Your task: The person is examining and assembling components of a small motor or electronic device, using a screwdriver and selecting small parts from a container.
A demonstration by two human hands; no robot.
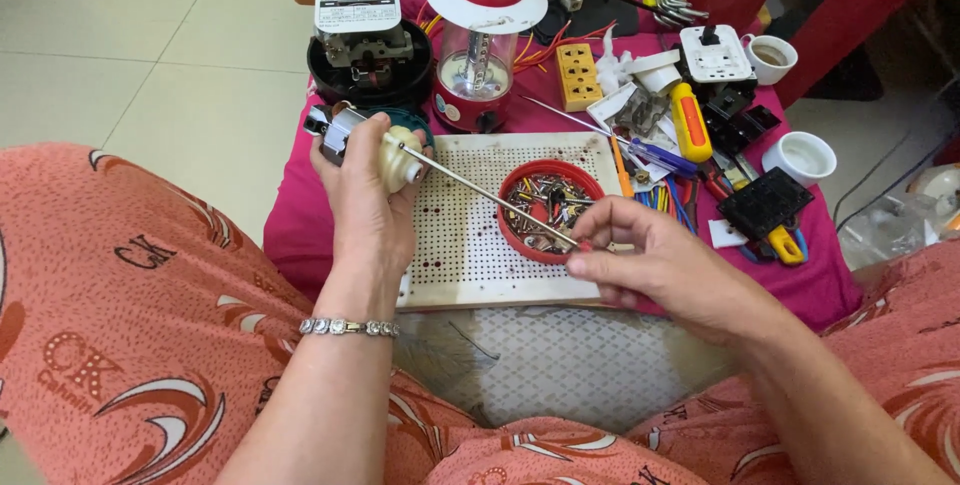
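Observation:
My left hand [365, 195] grips a small cream and metal part [398, 157] over the left edge of a white perforated board [470, 245]. A thin screwdriver [490, 195] runs from that part's top to my right hand [650, 260], which pinches its handle end near the board's right front corner. The shaft passes over a red bowl of screws and small metal pieces [550, 207] that sits on the board.
On the low pink-covered table [300, 235] stand a black electric meter [365, 40], a red lantern [485, 40], a yellow socket strip [578, 75], screwdrivers [690, 123], black switch parts [765, 205], wires and two white cups [805, 157]. My knees in patterned orange cloth flank the front.

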